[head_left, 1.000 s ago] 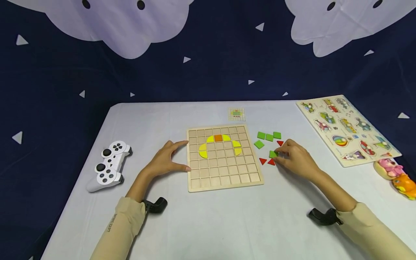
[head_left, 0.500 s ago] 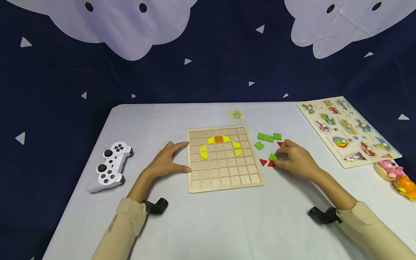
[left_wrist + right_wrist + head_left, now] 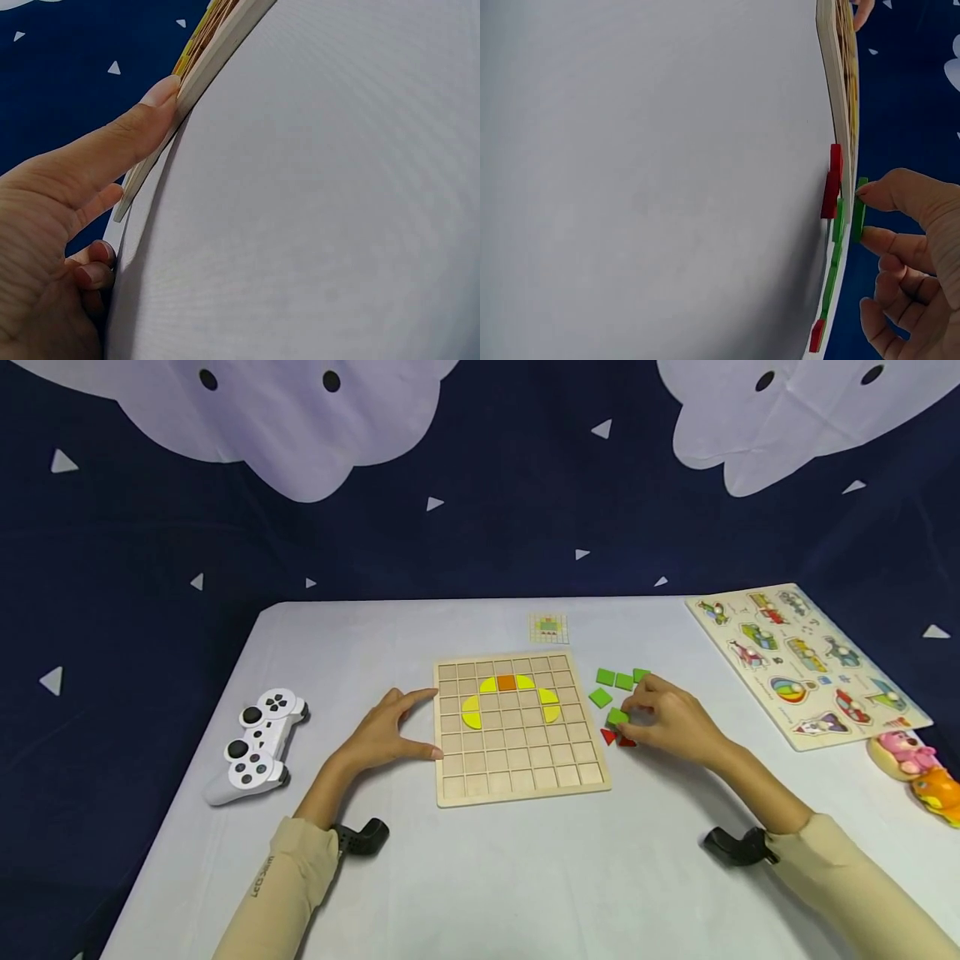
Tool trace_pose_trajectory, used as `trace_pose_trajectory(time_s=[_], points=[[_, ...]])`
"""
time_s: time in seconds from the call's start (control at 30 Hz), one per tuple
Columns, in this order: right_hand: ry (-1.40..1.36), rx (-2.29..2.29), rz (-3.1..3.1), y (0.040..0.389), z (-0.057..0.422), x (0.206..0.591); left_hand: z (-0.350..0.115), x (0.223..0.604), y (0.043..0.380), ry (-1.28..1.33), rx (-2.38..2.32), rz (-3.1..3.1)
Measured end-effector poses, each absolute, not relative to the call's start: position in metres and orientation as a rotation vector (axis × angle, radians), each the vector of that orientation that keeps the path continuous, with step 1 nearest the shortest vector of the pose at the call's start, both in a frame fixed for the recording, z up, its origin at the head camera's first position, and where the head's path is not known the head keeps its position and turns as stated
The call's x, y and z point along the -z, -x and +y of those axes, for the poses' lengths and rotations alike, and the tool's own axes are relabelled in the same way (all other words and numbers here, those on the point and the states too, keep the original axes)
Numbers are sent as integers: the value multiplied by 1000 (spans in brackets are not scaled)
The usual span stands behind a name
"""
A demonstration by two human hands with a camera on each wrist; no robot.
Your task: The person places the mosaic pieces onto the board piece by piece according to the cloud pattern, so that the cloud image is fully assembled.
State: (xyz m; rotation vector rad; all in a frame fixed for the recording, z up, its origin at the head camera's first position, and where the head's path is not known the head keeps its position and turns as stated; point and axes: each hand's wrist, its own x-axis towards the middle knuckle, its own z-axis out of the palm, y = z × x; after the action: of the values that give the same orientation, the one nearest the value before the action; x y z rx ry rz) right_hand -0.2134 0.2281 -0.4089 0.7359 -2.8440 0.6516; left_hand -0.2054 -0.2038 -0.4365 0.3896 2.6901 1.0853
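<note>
At the far left of the tabletop (image 3: 480, 877), a white game controller (image 3: 258, 743) lay at a slant with its sticks and buttons upward. To its right, the left hand (image 3: 382, 731) reached from a beige sleeve (image 3: 281, 868); its grip was not closed round anything, the thumb and forefinger being spread apart with their tips touching the left edge of a wooden grid board (image 3: 517, 760).

The board lay flat at the centre. Its upper cells bore six yellow quarter-round pieces (image 3: 472, 720), arranged as a left pair, a top pair and a right pair, with one orange square (image 3: 506, 682) between the top two. A small printed card (image 3: 548, 628) lay just beyond the board's far edge.

Right of the board, four loose green squares (image 3: 605, 677) lay near red triangles (image 3: 607, 737), one of them partly covered by the right hand (image 3: 671, 718). The grip of this hand pinched a green tile (image 3: 617, 717) between thumb and finger; the right wrist view showed it held off the tabletop.

Farther right, an illustrated puzzle board (image 3: 822, 700) lay aslant. Just beside its near corner stood a pink figure (image 3: 905, 750) and an orange figure (image 3: 939, 792).
</note>
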Motion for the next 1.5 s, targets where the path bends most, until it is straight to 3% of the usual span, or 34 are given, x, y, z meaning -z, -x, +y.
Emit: trace_pose_trajectory(time_s=[0.87, 1.5], points=[[-850, -700, -2807, 216, 191, 408, -203, 437, 205, -384, -1086, 2688], [-1171, -694, -2720, 242, 138, 399, -205, 438, 205, -426, -1104, 2700]])
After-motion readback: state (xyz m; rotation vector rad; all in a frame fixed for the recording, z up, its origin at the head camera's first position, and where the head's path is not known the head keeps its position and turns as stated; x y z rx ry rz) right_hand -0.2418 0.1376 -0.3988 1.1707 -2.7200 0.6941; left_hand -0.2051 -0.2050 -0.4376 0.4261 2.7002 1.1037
